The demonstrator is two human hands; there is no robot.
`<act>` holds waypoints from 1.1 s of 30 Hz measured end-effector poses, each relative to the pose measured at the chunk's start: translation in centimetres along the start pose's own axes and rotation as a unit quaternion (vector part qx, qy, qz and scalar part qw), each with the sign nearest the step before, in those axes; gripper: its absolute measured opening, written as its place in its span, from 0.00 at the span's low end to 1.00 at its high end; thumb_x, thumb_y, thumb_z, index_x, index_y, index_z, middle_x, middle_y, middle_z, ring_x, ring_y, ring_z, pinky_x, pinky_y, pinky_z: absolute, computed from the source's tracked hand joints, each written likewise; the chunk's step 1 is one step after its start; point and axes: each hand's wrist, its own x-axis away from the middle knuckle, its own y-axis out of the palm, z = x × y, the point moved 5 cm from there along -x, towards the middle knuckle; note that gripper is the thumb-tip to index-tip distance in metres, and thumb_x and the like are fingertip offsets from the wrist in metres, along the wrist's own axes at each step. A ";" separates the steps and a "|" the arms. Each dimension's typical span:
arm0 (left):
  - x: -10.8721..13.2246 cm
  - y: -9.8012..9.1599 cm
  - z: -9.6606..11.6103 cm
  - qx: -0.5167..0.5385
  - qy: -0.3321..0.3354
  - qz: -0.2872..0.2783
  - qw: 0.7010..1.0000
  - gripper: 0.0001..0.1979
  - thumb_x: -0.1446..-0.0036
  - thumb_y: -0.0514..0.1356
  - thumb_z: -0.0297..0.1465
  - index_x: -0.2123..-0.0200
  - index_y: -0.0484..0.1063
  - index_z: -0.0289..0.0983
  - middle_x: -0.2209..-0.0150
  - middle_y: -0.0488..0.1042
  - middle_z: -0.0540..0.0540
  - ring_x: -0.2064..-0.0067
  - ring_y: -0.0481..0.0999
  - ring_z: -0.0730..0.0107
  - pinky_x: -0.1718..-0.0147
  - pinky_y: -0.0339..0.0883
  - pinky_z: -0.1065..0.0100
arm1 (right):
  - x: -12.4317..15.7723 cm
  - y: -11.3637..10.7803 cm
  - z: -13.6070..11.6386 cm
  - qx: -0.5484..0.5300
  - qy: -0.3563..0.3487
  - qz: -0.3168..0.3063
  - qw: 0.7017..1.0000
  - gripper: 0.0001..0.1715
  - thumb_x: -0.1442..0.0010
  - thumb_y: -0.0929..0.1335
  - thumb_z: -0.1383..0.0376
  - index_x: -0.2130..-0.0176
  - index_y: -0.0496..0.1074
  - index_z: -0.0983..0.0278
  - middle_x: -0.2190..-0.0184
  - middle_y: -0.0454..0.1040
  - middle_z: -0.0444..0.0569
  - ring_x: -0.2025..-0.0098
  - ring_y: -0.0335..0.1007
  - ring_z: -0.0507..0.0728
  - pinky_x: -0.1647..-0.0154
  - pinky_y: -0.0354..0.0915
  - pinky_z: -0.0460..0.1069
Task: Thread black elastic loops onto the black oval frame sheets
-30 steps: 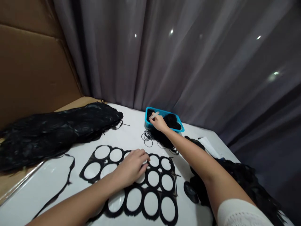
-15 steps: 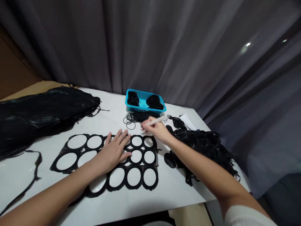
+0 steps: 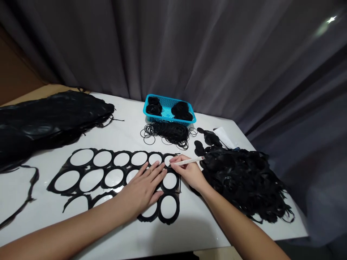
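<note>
A thin black sheet (image 3: pixel 108 168) with rows of large round holes lies flat on the white table (image 3: pixel 200 231). My left hand (image 3: pixel 145 186) rests palm down on its right half, fingers stretched out and spread, hiding some of the holes. A slim white pen-like tool (image 3: pixel 187 161) is pinched in my right hand (image 3: pixel 188 171). Its tip points at the hole in the sheet's top right corner. Whether the tip touches the sheet is too small to tell.
Behind the sheet are a pile of thin black rings (image 3: pixel 173 133) and a blue basket (image 3: pixel 168 112) holding black pieces. A black scrap heap (image 3: pixel 244 180) lies at right, a large black stack (image 3: pixel 51 122) at left. A grey curtain (image 3: pixel 162 47) hangs behind.
My right hand has moved down from beside the ring pile to the sheet's top right corner, still with the tool. My left hand has shifted right over the sheet. The view has shifted slightly.
</note>
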 end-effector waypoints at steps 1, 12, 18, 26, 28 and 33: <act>-0.1 -0.2 0.0 0.004 -0.002 -0.003 1.000 0.28 0.29 0.52 0.42 0.31 0.56 0.38 0.30 0.59 0.41 0.29 0.56 0.54 0.32 0.48 0.51 | 0.0 0.0 0.0 0.007 -0.005 0.000 1.000 0.11 0.41 0.71 0.57 0.67 0.73 0.62 0.57 0.78 0.52 0.58 0.73 0.58 0.56 0.67 0.53; -1.2 -0.9 -0.1 0.014 0.015 -0.026 0.999 0.31 0.34 0.59 0.44 0.34 0.61 0.33 0.36 0.67 0.36 0.34 0.64 0.47 0.34 0.52 0.47 | 0.0 0.0 -1.0 0.096 -0.078 0.003 0.992 0.09 0.38 0.69 0.64 0.71 0.70 0.60 0.60 0.77 0.49 0.55 0.74 0.58 0.53 0.67 0.53; -1.3 -0.9 -0.2 0.015 0.020 -0.023 0.999 0.32 0.35 0.60 0.44 0.34 0.60 0.33 0.36 0.68 0.36 0.34 0.64 0.46 0.34 0.53 0.48 | 0.4 0.1 -1.6 0.137 -0.113 -0.001 0.984 0.09 0.36 0.68 0.67 0.69 0.68 0.59 0.60 0.76 0.48 0.56 0.74 0.57 0.54 0.68 0.53; -1.4 -1.1 -0.2 0.026 0.026 -0.023 0.999 0.31 0.35 0.59 0.43 0.35 0.60 0.32 0.38 0.69 0.35 0.35 0.65 0.44 0.36 0.56 0.47 | 1.5 1.9 -2.1 0.304 -0.170 -0.057 0.936 0.11 0.35 0.64 0.71 0.56 0.71 0.58 0.53 0.77 0.56 0.49 0.70 0.65 0.49 0.67 0.59; -1.5 -1.2 -0.2 0.029 0.028 -0.020 0.999 0.31 0.35 0.60 0.43 0.35 0.60 0.32 0.39 0.70 0.35 0.36 0.65 0.44 0.35 0.56 0.46 | 0.8 1.0 -2.3 0.328 -0.150 -0.028 0.932 0.12 0.39 0.65 0.73 0.58 0.72 0.59 0.56 0.77 0.57 0.51 0.70 0.66 0.49 0.66 0.60; -1.4 -1.3 -0.2 0.051 0.024 -0.015 0.998 0.30 0.34 0.58 0.42 0.34 0.60 0.35 0.39 0.70 0.37 0.35 0.64 0.46 0.34 0.53 0.44 | -2.5 -7.1 -2.7 0.236 -0.050 0.202 0.949 0.06 0.44 0.67 0.70 0.68 0.66 0.58 0.63 0.74 0.55 0.53 0.67 0.68 0.47 0.61 0.62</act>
